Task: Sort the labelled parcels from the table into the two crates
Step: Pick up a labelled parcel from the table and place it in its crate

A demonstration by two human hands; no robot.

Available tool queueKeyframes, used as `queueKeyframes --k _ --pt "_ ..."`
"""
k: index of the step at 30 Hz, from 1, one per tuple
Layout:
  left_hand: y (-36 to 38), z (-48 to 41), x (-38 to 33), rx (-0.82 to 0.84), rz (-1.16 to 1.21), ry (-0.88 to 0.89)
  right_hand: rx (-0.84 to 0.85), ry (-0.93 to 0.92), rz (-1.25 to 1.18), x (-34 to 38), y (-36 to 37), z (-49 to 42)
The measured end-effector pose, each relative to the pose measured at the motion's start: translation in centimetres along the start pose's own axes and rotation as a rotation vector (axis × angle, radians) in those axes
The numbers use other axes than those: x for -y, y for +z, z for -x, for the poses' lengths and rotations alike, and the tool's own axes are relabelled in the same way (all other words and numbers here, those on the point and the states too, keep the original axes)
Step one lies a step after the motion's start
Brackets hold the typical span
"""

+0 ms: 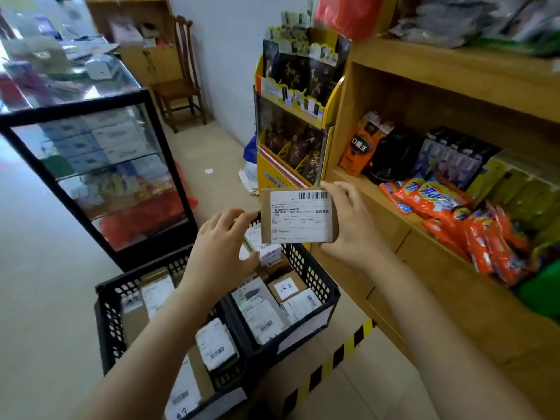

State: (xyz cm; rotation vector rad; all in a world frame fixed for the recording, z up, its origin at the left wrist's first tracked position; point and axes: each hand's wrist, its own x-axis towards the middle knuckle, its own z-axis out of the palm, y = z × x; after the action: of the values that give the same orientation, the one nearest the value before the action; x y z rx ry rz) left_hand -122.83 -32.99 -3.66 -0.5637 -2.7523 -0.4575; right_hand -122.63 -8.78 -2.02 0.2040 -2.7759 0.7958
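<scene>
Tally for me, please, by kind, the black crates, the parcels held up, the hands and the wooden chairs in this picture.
Black crates: 2 (left crate, right crate)
Parcels held up: 1 (held parcel)
Hands: 2 (left hand, right hand)
Wooden chairs: 1 (chair)
Total: 6

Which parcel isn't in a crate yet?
The brown cardboard parcel with the barcode label, gripped by the right hand above the black crates. The other parcels lie down inside those crates.
</scene>
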Motion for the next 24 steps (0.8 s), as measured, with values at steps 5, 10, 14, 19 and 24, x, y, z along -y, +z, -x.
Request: queueKeyframes --k 5,10,14,19,24 --pt "1.9 -4.1 2.0 0.037 0.010 -0.057 0.050 -0.021 -0.011 -1.2 2.0 -5.1" --pt "4.3 -6.7 3.6 0.043 0.042 -0.104 0.096 -0.044 -0.018 -2.7 3.7 -9.0" --pt "6.1 -7.8 4.5 0.073 0.059 -0.157 0.155 -0.035 -0.029 -4.1 5.6 -11.1" --pt "8.4 -9.2 5.3 0.083 0.046 -0.225 0.236 -0.053 -0.074 -5.8 7.6 -14.0" --pt "10.7 -10.5 5.5 0.087 0.068 -0.326 0.312 -0.100 -0.091 -8.3 9.9 -17.2"
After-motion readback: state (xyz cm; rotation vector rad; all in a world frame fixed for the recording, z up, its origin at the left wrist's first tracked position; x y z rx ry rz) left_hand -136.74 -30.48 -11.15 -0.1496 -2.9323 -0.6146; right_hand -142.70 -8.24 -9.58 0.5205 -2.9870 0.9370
